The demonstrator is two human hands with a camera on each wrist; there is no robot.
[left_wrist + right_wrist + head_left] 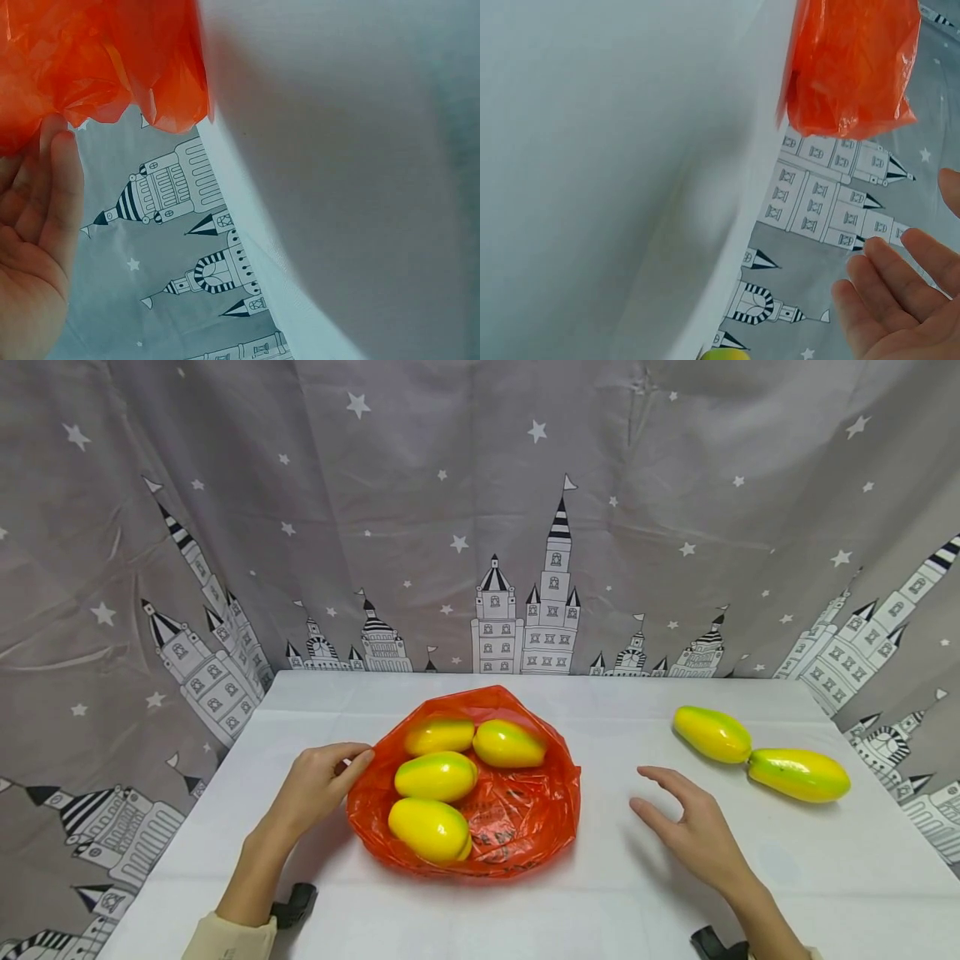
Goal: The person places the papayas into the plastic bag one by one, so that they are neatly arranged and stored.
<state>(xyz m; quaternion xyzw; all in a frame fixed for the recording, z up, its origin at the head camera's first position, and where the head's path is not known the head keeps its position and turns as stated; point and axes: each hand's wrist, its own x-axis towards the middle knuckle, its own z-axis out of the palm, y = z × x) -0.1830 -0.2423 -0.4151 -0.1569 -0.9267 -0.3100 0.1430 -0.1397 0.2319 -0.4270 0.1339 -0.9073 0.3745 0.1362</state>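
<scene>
A red plastic bag (517, 818) stands on the white table with its mouth spread wide. Inside it lie several glossy yellow-green papayas (435, 777), mostly toward the left and back. At the bag's left rim, my left hand (318, 785) pinches the edge between thumb and fingers; the left wrist view shows the fingertips against the orange-red plastic (97, 60), the thumb hidden. My right hand (697, 831) hovers to the right of the bag, thumb and fingers apart, holding nothing. Behind it to the right, two more papayas (712, 734) lie end to end on the table.
The white table (622, 902) runs back to a grey curtain (420, 468) printed with castles and stars, which also hangs along both sides. A black strap mount (296, 906) sits on the left wrist, and another mount (716, 943) on the right.
</scene>
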